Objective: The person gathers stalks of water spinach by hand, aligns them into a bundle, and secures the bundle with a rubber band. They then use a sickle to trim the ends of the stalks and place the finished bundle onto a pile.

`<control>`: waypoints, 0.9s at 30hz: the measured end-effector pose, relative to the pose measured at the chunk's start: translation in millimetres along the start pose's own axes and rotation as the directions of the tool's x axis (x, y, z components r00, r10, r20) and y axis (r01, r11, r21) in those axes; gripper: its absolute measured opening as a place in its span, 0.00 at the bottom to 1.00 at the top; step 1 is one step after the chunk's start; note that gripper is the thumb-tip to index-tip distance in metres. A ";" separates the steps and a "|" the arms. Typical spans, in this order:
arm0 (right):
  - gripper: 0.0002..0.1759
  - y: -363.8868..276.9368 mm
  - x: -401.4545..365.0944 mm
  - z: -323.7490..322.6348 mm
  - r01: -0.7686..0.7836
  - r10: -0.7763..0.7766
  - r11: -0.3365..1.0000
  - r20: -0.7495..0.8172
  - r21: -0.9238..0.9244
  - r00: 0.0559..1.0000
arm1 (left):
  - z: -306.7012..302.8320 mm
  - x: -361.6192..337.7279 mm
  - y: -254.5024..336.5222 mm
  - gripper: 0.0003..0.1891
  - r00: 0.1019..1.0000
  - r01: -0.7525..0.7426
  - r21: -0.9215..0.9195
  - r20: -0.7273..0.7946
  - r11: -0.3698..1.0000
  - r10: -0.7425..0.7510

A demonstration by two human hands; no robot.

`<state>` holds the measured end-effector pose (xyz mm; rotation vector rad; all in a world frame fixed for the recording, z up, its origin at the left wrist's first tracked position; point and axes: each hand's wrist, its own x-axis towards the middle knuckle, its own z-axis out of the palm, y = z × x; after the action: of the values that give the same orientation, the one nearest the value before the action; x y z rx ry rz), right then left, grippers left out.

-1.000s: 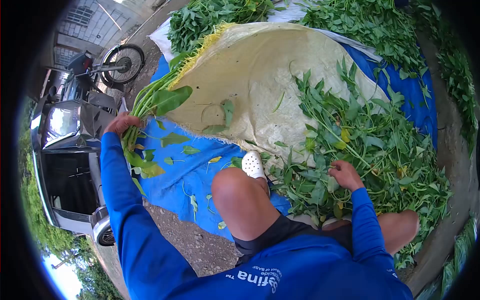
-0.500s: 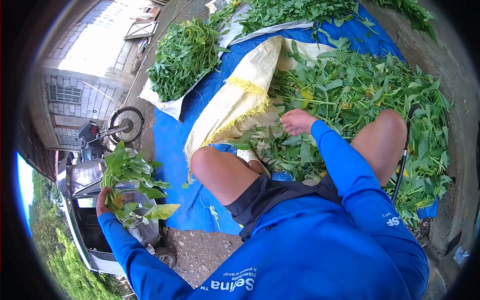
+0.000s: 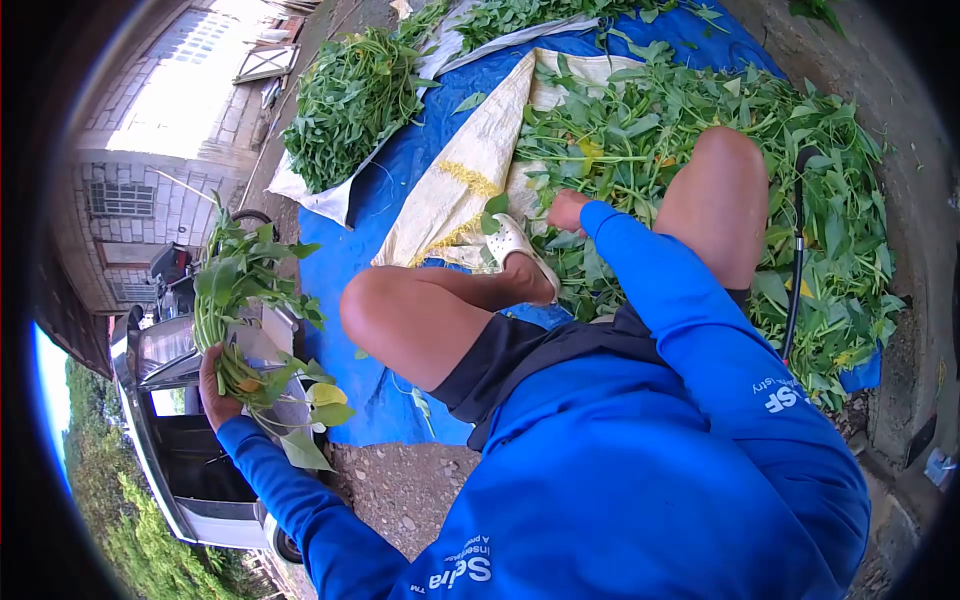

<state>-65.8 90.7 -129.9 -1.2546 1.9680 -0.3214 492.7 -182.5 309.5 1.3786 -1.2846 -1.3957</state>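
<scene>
At the left, my left hand (image 3: 218, 388) is wrapped round the stems of a bunch of leafy greens (image 3: 235, 290), which stands up and spreads beyond my fist. My right hand (image 3: 568, 211) is near the middle, over the left edge of a wide heap of leafy stems (image 3: 640, 130). Its fingers look curled; whether a stem is between them cannot be made out. Beside that heap lies a white woven sack (image 3: 462, 165) with a frayed yellow edge. Sack and heap rest on a blue tarp (image 3: 335, 300).
Another pile of greens (image 3: 350, 110) lies on white sacking at the upper left. A black hose or handle (image 3: 797, 250) crosses the heap beside my knee. A vehicle (image 3: 195, 440) and a block wall (image 3: 190, 190) are at the left. My white shoe (image 3: 515, 245) rests near the sack.
My right hand has moved slightly left and up. The bunch in my left hand is more upright and its leaves have swung. My knees have shifted left, showing more of the shoe.
</scene>
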 end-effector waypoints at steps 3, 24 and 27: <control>0.21 21.4 22.4 15.7 0.051 -0.063 0.995 -0.154 -0.081 0.986 | 26.6 3.6 -12.0 0.11 0.998 0.024 -0.020 0.063 1.000 -0.022; 0.17 79.9 30.5 21.7 -0.076 0.039 0.992 -0.337 -0.098 0.941 | 339.1 41.3 6.0 0.14 0.851 -0.147 -0.005 0.509 0.989 0.129; 0.20 55.2 -52.4 -24.3 -0.194 0.501 0.764 -0.376 0.615 0.780 | 432.0 55.4 -61.4 0.15 0.778 0.088 -0.227 0.623 0.970 0.076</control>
<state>-108.0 157.9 -120.6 -0.4002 2.2738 -1.0390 67.8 -167.1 196.5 0.7532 -1.4422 -2.0500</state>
